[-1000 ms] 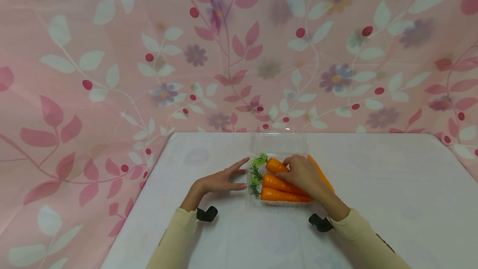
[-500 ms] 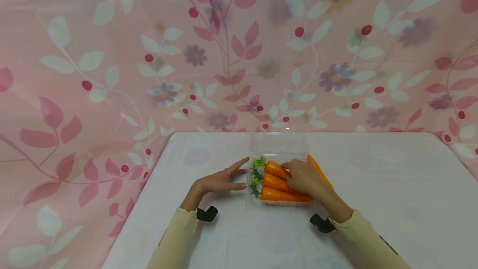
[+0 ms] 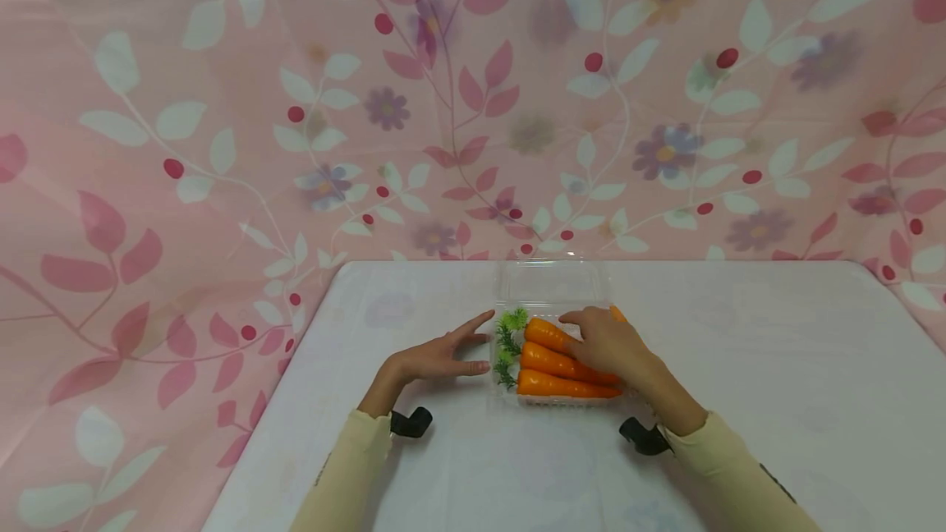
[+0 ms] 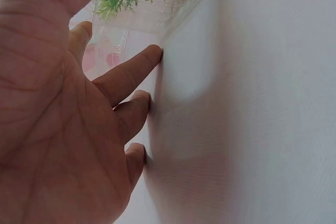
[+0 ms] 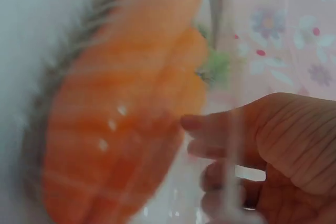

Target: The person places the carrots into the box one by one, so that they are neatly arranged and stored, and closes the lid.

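Observation:
Three orange carrots (image 3: 556, 364) with green leafy tops (image 3: 507, 343) lie side by side in a clear plastic clamshell box (image 3: 565, 403), tops to the left. My right hand (image 3: 617, 343) is over the right end of the back carrot, fingers bent and spread, covering part of it. In the right wrist view the thumb tip is right at the edge of the blurred carrots (image 5: 121, 124). Another orange carrot (image 3: 617, 314) shows behind this hand, mostly hidden. My left hand (image 3: 439, 355) rests beside the box's left side, fingers spread, fingertips on the table in the left wrist view.
The box's clear lid (image 3: 553, 282) is folded back toward the far edge of the white-covered table (image 3: 754, 368). A pink floral curtain (image 3: 473, 105) hangs behind the table. Black wrist-worn devices (image 3: 645, 437) sit under both wrists.
My right hand has shifted slightly right, its fingers drawing away from the back carrot, and now covers most of the outer carrot. The left hand has stayed in place.

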### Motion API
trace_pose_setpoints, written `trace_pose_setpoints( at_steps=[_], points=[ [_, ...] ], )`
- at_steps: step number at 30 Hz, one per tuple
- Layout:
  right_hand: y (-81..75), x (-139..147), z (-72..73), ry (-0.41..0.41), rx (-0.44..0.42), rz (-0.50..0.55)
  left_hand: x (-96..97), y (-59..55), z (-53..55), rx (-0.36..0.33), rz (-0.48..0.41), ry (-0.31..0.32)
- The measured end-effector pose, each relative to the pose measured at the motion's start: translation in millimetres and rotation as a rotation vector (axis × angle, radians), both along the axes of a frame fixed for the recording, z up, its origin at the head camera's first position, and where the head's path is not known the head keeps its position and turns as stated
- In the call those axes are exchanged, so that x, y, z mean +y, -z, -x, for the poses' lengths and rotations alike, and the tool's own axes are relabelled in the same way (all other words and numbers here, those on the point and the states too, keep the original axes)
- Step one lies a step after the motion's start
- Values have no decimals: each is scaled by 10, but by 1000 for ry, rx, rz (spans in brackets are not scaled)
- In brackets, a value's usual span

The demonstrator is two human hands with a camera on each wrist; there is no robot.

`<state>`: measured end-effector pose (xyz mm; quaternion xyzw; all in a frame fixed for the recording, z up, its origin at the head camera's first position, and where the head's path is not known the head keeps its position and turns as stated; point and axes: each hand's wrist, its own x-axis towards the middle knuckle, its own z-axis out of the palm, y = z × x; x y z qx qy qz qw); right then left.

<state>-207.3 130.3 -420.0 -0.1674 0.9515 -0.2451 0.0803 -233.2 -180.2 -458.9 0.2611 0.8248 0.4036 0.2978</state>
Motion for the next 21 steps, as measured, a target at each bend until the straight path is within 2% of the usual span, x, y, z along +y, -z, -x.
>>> trace_pose_setpoints(
  at_steps=[6, 21],
  points=[
    [-114, 129, 33, 35, -16, 37, 5, -1, 7, -6, 3, -3],
    [-129, 425, 80, 37, 15, 111, 5, 5, 7, -21, 3, -10]
  ],
)
